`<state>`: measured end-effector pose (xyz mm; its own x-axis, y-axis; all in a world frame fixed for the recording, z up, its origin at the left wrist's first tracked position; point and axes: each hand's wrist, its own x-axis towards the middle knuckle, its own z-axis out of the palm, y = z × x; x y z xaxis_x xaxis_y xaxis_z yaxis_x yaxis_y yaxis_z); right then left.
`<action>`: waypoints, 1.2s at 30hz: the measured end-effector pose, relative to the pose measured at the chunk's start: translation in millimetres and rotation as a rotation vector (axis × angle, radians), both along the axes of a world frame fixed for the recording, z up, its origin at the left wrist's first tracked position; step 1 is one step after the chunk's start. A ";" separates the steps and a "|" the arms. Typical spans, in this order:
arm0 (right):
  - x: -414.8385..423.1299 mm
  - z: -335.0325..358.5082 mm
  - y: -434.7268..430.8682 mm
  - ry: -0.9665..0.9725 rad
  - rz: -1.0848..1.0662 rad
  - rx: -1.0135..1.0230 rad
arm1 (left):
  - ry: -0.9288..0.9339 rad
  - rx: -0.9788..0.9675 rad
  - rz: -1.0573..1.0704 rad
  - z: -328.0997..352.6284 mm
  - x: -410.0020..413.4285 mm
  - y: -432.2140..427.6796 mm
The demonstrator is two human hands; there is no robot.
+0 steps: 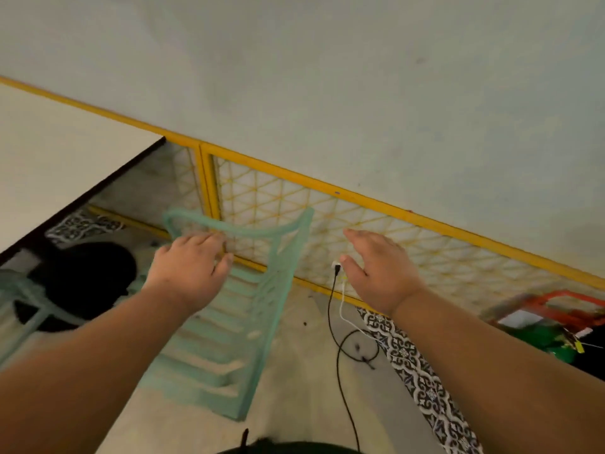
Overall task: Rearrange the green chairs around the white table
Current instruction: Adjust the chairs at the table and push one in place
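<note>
Head view looks steeply down, and the frame is smeared by motion. At centre, a green slatted plastic chair [229,309] stands on the pale floor, its curved top rail near the yellow lattice fence [327,208] that runs diagonally across the picture. The white table [59,165] fills the upper left; its dark edge lies well apart from this chair. A second green chair [19,303] shows only partly at the left edge, beside a black round object [82,283] under the table.

The left hand [188,270] is over the chair's top rail, fingers half spread and curling down; whether they touch the rail cannot be told through the blur, and nothing is clamped. The right hand [379,273] is flat and open in the air to the right of the chair, holding nothing, above a black cable [337,362] on the floor.

Judging from this, the work is barely under way: the centre chair is not yet gripped and still needs taking to the table.
</note>
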<state>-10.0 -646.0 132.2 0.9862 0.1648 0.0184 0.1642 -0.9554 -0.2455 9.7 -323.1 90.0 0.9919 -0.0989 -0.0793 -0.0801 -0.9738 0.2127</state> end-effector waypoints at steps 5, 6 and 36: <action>41.0 -16.3 26.6 0.037 0.122 -0.010 | 0.027 0.026 0.133 -11.9 -13.7 30.9; 51.2 -17.1 31.3 0.040 0.141 -0.001 | 0.031 0.023 0.176 -13.0 -15.4 37.3; 223.8 -167.4 60.9 0.257 0.936 -0.190 | 0.285 -0.004 0.869 -138.2 -83.2 -133.9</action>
<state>213.8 -585.1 -35.2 0.4266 0.8583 -0.2854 0.8369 -0.4942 -0.2352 -73.6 -457.0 -48.2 0.6599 0.6731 -0.3340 0.7373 -0.6657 0.1150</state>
